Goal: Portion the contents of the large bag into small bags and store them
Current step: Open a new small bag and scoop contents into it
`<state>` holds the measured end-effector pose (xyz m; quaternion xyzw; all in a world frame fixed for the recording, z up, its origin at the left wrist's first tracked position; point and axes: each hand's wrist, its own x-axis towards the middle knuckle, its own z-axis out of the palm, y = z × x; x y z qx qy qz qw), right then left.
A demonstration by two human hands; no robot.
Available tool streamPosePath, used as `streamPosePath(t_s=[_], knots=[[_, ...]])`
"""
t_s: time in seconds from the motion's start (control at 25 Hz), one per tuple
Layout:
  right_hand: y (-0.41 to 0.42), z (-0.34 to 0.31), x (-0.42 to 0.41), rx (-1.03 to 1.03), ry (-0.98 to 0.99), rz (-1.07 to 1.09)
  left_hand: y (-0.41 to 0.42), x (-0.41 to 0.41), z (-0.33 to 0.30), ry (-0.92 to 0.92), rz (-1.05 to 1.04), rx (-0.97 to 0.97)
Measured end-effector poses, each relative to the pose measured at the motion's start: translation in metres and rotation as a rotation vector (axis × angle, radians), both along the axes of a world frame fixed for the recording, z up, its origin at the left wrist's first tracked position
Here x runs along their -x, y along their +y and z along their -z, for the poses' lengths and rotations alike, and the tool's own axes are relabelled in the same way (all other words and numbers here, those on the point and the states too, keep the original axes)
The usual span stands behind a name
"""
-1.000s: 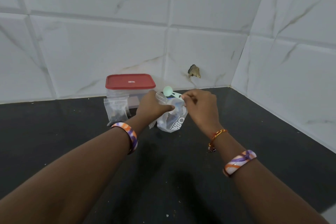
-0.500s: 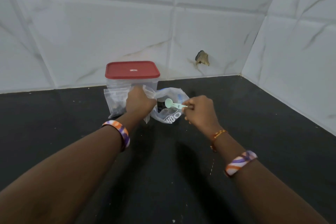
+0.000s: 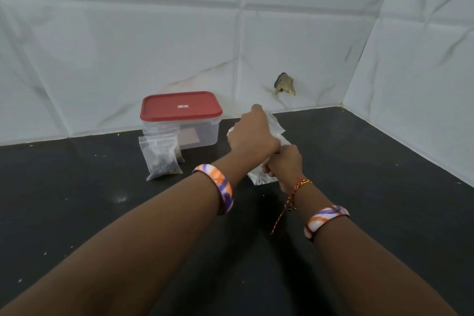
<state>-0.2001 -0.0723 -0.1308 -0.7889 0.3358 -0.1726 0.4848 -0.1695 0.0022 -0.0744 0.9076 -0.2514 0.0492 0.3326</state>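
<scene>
The large clear bag stands on the black counter, right of the container. My left hand reaches across and is closed on the bag's crumpled top. Just below it, my right hand has its fingers curled against the bag's lower side. The green spoon is out of sight. Two small clear bags with dark contents lean against a clear container with a red lid, left of my hands.
White tiled walls meet in a corner at the back right, with a chipped hole in a tile behind the bag. Small crumbs dot the counter.
My left hand has moved right and up onto the top of the large bag. My right hand has closed in under it, and the green spoon is no longer visible.
</scene>
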Motion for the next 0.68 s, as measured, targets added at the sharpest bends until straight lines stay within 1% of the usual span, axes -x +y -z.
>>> streamPosePath(t_s=[0.08,0.2,0.36,0.52,0.68], knots=[[0.001,0.004,0.0,-0.008,-0.033,0.012,0.009,-0.006,0.008,0.021,-0.028,-0.011],[0.004,0.007,-0.001,0.008,-0.048,0.038,0.031,-0.019,0.018,0.057,-0.103,0.053],[0.003,-0.002,0.009,-0.118,-0.107,0.053,0.053,-0.02,0.028,0.122,-0.172,0.104],[0.0,-0.013,0.027,-0.227,-0.094,0.074,0.063,-0.011,0.038,0.159,-0.173,0.204],[-0.007,-0.022,0.05,-0.278,-0.063,0.046,0.067,-0.003,0.049,0.163,-0.124,0.212]])
